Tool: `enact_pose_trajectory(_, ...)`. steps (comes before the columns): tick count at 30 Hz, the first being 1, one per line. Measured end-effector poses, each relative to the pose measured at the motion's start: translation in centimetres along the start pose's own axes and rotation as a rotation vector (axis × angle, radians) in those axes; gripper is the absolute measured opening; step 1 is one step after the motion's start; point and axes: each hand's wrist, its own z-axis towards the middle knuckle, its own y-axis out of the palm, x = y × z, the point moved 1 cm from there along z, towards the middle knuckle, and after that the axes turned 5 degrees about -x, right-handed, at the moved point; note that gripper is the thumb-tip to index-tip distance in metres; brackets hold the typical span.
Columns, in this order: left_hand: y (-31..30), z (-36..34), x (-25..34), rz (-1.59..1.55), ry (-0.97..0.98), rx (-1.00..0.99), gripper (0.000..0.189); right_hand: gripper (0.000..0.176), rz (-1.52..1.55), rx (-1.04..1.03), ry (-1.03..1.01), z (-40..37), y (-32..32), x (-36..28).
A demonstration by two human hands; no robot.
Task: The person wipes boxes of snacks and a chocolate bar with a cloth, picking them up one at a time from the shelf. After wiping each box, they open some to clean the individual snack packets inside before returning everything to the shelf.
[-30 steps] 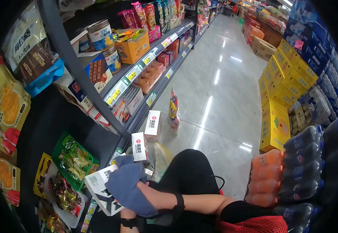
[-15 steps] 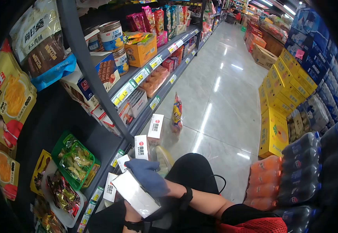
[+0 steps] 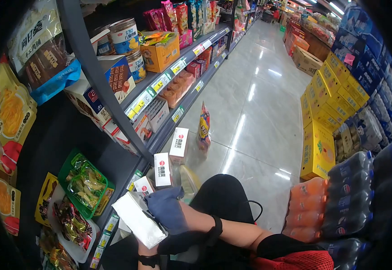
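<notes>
A white box [image 3: 139,218] is tilted between my hands, low in front of me. My right hand [image 3: 169,211], in a blue-grey glove, grips its right side, with the fingers closed against it. My left hand [image 3: 143,246] supports the box from below. Most of its fingers are hidden behind the box; a black band circles the wrist. Just beyond are similar white boxes with red and black print: one [image 3: 162,169] near the shelf edge, another [image 3: 179,143] farther out, and a third [image 3: 143,185] partly covered by my right hand.
Shelves of packaged snacks [image 3: 160,49] line the left. Below them are a green basket [image 3: 108,198] and a white tray [image 3: 85,252]. A colourful snack bag [image 3: 203,130] stands on the floor. Yellow cartons [image 3: 317,153] and bottle packs [image 3: 347,193] stack up on the right.
The white box has shifted a little left and up, its near end lifting. My right hand has slid down along its side. The view has moved slightly.
</notes>
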Motion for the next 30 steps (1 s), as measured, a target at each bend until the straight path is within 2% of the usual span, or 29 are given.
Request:
enact_pose_trajectory(2,-2.3,-1.9,0.6,0.003,0.01,0.055,0.055,0.025,0.119,-0.021,0.001,0.9,-2.0,-0.5)
enact_pose_trajectory(4,-4.0,-2.8,0.9,0.013,0.028,0.098,0.055,0.025,0.081,-0.247,0.166,1.6,-4.1,-1.9)
enact_pose_trajectory(7,-4.8,-3.2,1.1,0.035,0.046,0.122,0.055,0.023,0.153,-0.171,0.131,0.5,-3.5,-0.8)
enact_pose_trajectory(9,-4.6,-3.2,1.1,0.065,0.061,0.129,0.055,0.04,0.305,-0.265,0.244,-1.1,-1.6,0.9)
enact_pose_trajectory(11,-4.3,-3.1,1.2,0.102,0.083,0.136,0.055,0.051,0.446,-0.263,0.292,-3.4,1.1,2.8)
enact_pose_trajectory(14,-3.6,-3.1,1.4,0.164,0.113,0.251,0.053,0.053,0.634,-0.123,0.285,-5.2,4.1,4.3)
enact_pose_trajectory(17,-0.7,-3.0,1.8,0.27,0.226,0.183,0.059,0.049,0.675,-0.067,0.379,-3.3,3.0,3.4)
enact_pose_trajectory(19,-1.8,-3.4,1.6,0.294,0.248,0.181,0.066,0.049,0.529,-0.137,0.523,1.7,-2.5,0.7)
enact_pose_trajectory(22,-4.8,-3.9,1.3,0.361,0.256,0.196,0.083,0.045,1.235,0.004,0.693,2.3,-3.6,1.1)
enact_pose_trajectory(23,-3.2,-3.6,1.4,0.402,0.293,0.207,0.085,0.044,0.756,-0.091,0.616,2.9,-3.8,1.2)
enact_pose_trajectory(26,-1.4,-3.6,1.7,0.438,0.336,0.281,0.09,0.036,-0.052,-0.16,0.497,4.5,-6.0,0.0)
enact_pose_trajectory(28,-0.4,-3.5,1.8,0.473,0.38,0.298,0.09,0.041,0.614,-0.135,0.503,-1.2,-2.5,2.4)
enact_pose_trajectory(30,-0.5,-3.4,2.0,0.535,0.398,0.333,0.089,0.042,0.663,-0.208,0.391,-2.0,-4.8,2.0)
